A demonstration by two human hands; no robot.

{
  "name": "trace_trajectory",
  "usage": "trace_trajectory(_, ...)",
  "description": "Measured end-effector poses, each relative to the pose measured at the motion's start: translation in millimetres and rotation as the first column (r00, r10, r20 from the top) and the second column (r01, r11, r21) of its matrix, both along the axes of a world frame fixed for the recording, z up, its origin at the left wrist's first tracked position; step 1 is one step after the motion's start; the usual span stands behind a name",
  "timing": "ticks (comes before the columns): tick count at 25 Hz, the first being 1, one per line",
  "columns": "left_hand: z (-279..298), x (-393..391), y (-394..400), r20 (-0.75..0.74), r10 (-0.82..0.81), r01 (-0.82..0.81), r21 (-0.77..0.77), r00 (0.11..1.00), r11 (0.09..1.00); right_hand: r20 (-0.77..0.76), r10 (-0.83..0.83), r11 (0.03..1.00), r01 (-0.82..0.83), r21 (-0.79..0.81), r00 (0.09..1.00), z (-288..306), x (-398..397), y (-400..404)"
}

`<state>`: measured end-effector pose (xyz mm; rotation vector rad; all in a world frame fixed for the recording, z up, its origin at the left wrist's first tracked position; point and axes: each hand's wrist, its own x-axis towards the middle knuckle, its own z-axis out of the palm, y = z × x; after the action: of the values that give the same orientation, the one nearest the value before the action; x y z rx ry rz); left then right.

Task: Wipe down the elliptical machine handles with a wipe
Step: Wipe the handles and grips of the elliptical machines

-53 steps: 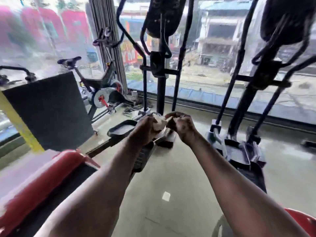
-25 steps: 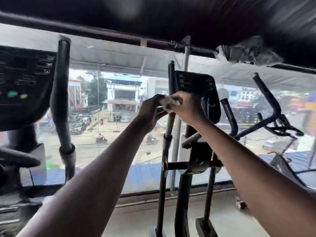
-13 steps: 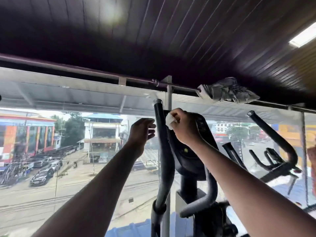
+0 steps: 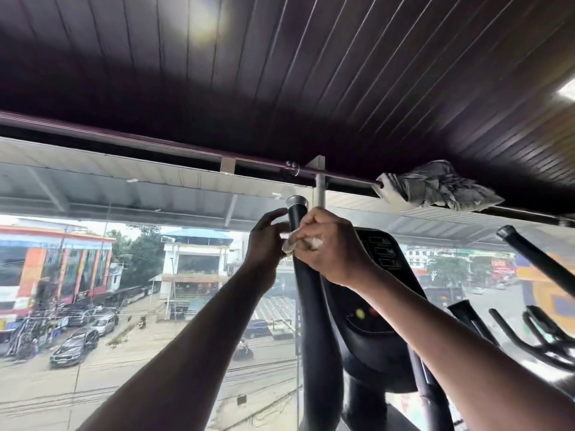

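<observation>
We've got both arms up at the top of the elliptical's left handle (image 4: 306, 293), the tall black upright bar with a silver end cap, sitting just left of the console (image 4: 378, 275).

Our right hand (image 4: 331, 247) is curled around the handle just below the cap, with the white wipe (image 4: 291, 244) bunched up inside the grip. Only small bits of the wipe poke out: one edge toward the left between our two hands, and a scrap showing by the knuckles. So the right fingers (image 4: 308, 227) are wrapped tight, clamping the wipe against the bar.

Our left hand (image 4: 264, 244) is right beside the handle on its left side. Its fingers (image 4: 273, 214) are bent and reaching toward the bar near the cap, and the thumb side is down by the loose edge of the wipe. Can't honestly tell if it's pinching the wipe, touching the bar or just hovering next to it, since the contact spot is hidden.

Further right there's a second machine's black handles (image 4: 535, 262) angling up. Overhead is a dark slatted ceiling (image 4: 280, 73), and a grey crumpled cloth (image 4: 435, 188) is draped on the rail (image 4: 155, 144) along the top of the window. Through the glass we see a street with parked cars (image 4: 74, 346) and buildings.
</observation>
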<state>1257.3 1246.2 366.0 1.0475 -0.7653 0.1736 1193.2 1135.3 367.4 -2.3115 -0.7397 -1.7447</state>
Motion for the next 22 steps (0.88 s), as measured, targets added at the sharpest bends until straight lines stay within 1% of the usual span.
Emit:
trace_trajectory(1,0.7,3.7,-1.8,-0.009,-0.025,0.025,-0.022,1.0,0.999,0.012,-0.023,0.999,0.022,0.042,1.0,12.6,7.7,-0.3)
trace_trajectory(3,-1.0,8.5,-4.1,-0.055,-0.092,0.088,-0.083,0.994,0.993,0.049,-0.09,0.98,0.08,0.183,0.995,42.3,27.5,2.4)
trace_trajectory(4,-2.2,10.1,-4.2,-0.07,-0.123,0.115,-0.102,0.99,0.988,0.064,-0.136,0.969,0.119,0.215,0.989,53.3,36.1,3.6)
trace_trajectory(5,-2.9,11.7,-3.6,-0.079,-0.143,0.135,-0.108,0.987,0.985,0.08,-0.17,0.968,0.151,0.203,0.982,58.1,41.9,3.0)
trace_trajectory(6,-2.4,14.7,-2.7,-0.083,-0.154,0.145,-0.103,0.985,0.984,0.066,-0.178,0.975,0.167,0.149,0.982,58.0,44.6,0.4)
trace_trajectory(8,-2.1,19.9,-2.5,-0.083,-0.146,0.14,-0.074,0.986,0.987,-0.073,-0.172,0.984,0.175,0.033,0.982,51.3,37.4,-3.8)
trace_trajectory(9,-2.4,20.5,-3.8,-0.081,-0.144,0.139,-0.071,0.986,0.988,-0.134,-0.169,0.983,0.176,0.043,0.976,50.7,33.6,-4.7)
trace_trajectory(10,-2.4,19.5,-5.3,-0.08,-0.148,0.142,-0.079,0.986,0.987,-0.134,-0.163,0.978,0.178,0.105,0.978,54.2,33.7,-6.5)
trace_trajectory(12,-4.2,15.8,-7.4,-0.086,-0.158,0.149,-0.101,0.984,0.984,-0.071,-0.165,0.95,0.177,0.256,0.984,57.9,34.2,-5.3)
trace_trajectory(13,-5.2,15.0,-6.9,-0.088,-0.157,0.147,-0.108,0.984,0.983,-0.054,-0.169,0.945,0.178,0.273,0.984,54.7,33.3,-3.0)
trace_trajectory(14,-5.9,14.3,-5.5,-0.085,-0.159,0.149,-0.108,0.984,0.983,-0.047,-0.155,0.957,0.161,0.242,0.987,47.6,31.0,0.0)
trace_trajectory(16,-7.1,13.9,-2.5,-0.08,-0.168,0.16,-0.097,0.982,0.982,-0.091,-0.138,0.983,0.147,0.107,0.986,32.5,22.4,2.7)
trace_trajectory(17,-7.5,13.8,-2.6,-0.077,-0.17,0.162,-0.094,0.982,0.982,-0.106,-0.153,0.983,0.162,0.082,0.982,32.3,20.5,2.0)
trace_trajectory(20,-7.9,9.6,-6.3,-0.086,-0.164,0.154,-0.114,0.983,0.981,-0.029,-0.241,0.945,0.242,0.223,0.97,53.6,30.0,6.5)
trace_trajectory(21,-8.1,9.3,-8.3,-0.088,-0.157,0.145,-0.123,0.984,0.982,-0.047,-0.29,0.935,0.294,0.2,0.956,60.0,33.1,11.0)
trace_trajectory(22,-8.4,9.0,-9.4,-0.09,-0.153,0.14,-0.136,0.984,0.981,-0.081,-0.337,0.933,0.344,0.104,0.938,62.2,34.1,15.6)
